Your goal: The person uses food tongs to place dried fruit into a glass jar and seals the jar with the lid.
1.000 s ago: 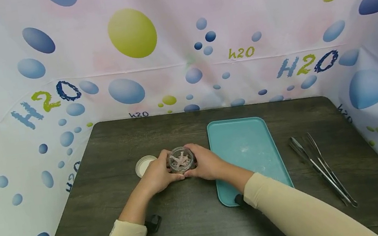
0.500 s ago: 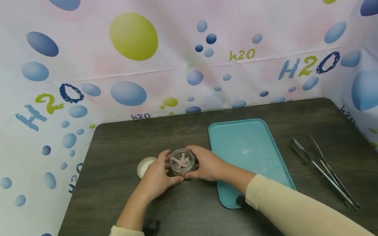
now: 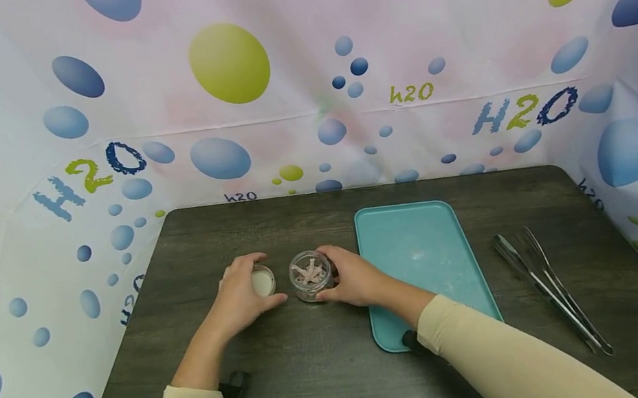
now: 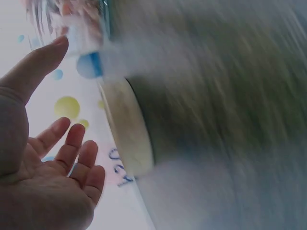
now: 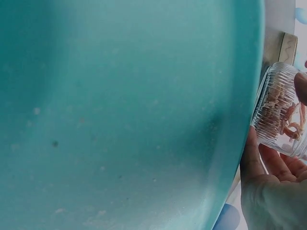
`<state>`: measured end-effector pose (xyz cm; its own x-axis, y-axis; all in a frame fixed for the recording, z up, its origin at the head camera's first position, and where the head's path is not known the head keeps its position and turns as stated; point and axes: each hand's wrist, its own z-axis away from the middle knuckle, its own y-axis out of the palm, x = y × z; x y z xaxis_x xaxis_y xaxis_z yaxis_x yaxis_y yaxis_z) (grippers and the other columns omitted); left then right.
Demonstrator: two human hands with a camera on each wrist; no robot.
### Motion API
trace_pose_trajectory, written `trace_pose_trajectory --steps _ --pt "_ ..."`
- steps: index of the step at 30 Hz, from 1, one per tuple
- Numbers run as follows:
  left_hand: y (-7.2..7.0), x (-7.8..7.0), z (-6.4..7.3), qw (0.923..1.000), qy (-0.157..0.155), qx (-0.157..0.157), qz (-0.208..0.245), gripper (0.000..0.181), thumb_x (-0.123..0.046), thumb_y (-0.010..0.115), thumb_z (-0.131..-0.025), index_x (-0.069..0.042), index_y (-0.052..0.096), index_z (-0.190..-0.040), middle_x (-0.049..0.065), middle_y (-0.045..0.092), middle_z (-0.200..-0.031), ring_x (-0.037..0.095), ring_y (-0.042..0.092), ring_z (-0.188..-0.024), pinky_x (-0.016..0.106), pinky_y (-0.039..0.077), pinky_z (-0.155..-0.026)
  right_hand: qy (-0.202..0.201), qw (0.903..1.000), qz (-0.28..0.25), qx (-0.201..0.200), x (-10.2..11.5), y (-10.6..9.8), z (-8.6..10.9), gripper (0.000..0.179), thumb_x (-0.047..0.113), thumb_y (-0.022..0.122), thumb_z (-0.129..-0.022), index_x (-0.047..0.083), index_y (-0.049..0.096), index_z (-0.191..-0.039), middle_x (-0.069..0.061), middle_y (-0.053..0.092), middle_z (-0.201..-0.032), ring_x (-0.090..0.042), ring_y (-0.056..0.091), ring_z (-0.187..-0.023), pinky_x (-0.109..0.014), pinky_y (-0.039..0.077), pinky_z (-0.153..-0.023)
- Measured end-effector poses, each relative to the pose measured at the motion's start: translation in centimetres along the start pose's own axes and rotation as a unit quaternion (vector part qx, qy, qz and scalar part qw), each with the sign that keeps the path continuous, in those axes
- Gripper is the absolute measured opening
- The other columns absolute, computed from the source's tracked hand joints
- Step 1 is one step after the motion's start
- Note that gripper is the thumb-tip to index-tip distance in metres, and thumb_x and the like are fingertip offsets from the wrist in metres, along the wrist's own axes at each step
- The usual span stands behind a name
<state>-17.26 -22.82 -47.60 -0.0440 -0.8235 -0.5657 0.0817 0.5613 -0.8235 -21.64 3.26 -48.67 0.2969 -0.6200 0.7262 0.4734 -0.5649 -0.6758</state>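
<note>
A small clear glass jar (image 3: 311,286) stands without a lid on the dark table, with pale pinkish strips inside. My right hand (image 3: 358,278) holds it from the right, thumb in front and fingers curving behind; the right wrist view shows the jar's ribbed glass wall (image 5: 276,103) against the fingers. Left of the jar lies its round cream lid (image 3: 263,281). My left hand (image 3: 237,298) is spread around the lid's left side, thumb in front. In the left wrist view, the fingers are apart from the lid (image 4: 128,127) and hold nothing.
A turquoise tray (image 3: 419,239) lies right of the jar, partly under my right forearm. Farther right are metal tongs (image 3: 553,294). A patterned sheet (image 3: 284,58) hangs behind the dark wooden table (image 3: 300,397).
My left hand has let go of the jar and moved left to the lid. My right hand stays on the jar. The head view has shifted slightly.
</note>
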Motion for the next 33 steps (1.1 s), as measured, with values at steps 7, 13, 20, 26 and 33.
trace_pose_trajectory --steps 7,13,20,26,33 --pt "-0.8 2.5 0.2 0.9985 -0.034 0.028 -0.031 0.101 -0.040 0.097 -0.082 -0.003 0.045 -0.161 0.031 0.043 -0.162 0.055 0.045 -0.137 0.072 0.041 -0.104 0.000 0.9996 -0.024 0.015 -0.3 0.0 -0.1 0.091 0.027 0.088 -0.095 0.008 0.036 -0.167 -0.014 0.056 -0.156 -0.028 0.072 -0.127 -0.040 0.063 -0.102" --pt "-1.2 3.6 0.2 0.9980 -0.034 0.046 -0.028 0.101 -0.034 0.096 -0.083 0.001 0.043 -0.162 0.035 0.043 -0.159 0.058 0.045 -0.137 0.075 0.039 -0.105 -0.004 0.9990 -0.040 0.019 -0.4 -0.1 -0.3 0.094 0.023 0.091 -0.092 0.006 0.037 -0.166 -0.016 0.056 -0.156 -0.031 0.069 -0.128 -0.042 0.063 -0.102" --pt "-1.4 4.4 -0.1 0.9975 -0.031 0.056 -0.031 0.097 -0.037 0.095 -0.085 -0.001 0.045 -0.161 0.034 0.051 -0.152 0.055 0.050 -0.132 0.075 0.040 -0.102 -0.009 0.9990 -0.038 0.020 -0.5 0.2 -0.6 0.095 0.022 0.095 -0.088 0.006 0.040 -0.164 -0.016 0.053 -0.157 -0.032 0.064 -0.137 -0.043 0.062 -0.106" --pt "-1.3 4.6 -0.4 0.9972 -0.028 0.058 -0.037 0.095 -0.037 0.094 -0.086 -0.002 0.047 -0.161 0.033 0.052 -0.154 0.056 0.051 -0.132 0.075 0.041 -0.101 0.007 0.9996 -0.020 0.017 -0.4 0.2 -0.9 0.096 0.027 0.095 -0.088 0.006 0.041 -0.164 -0.015 0.053 -0.160 -0.032 0.063 -0.139 -0.048 0.057 -0.113" --pt "-1.2 4.5 -0.3 0.9971 -0.032 0.055 -0.042 0.096 -0.037 0.095 -0.085 -0.002 0.047 -0.160 0.032 0.053 -0.154 0.055 0.052 -0.131 0.074 0.041 -0.099 0.026 0.9993 0.003 0.027 -0.6 0.2 -1.0 0.095 0.033 0.092 -0.090 0.013 0.040 -0.166 -0.014 0.059 -0.157 -0.033 0.066 -0.135 -0.051 0.056 -0.111"
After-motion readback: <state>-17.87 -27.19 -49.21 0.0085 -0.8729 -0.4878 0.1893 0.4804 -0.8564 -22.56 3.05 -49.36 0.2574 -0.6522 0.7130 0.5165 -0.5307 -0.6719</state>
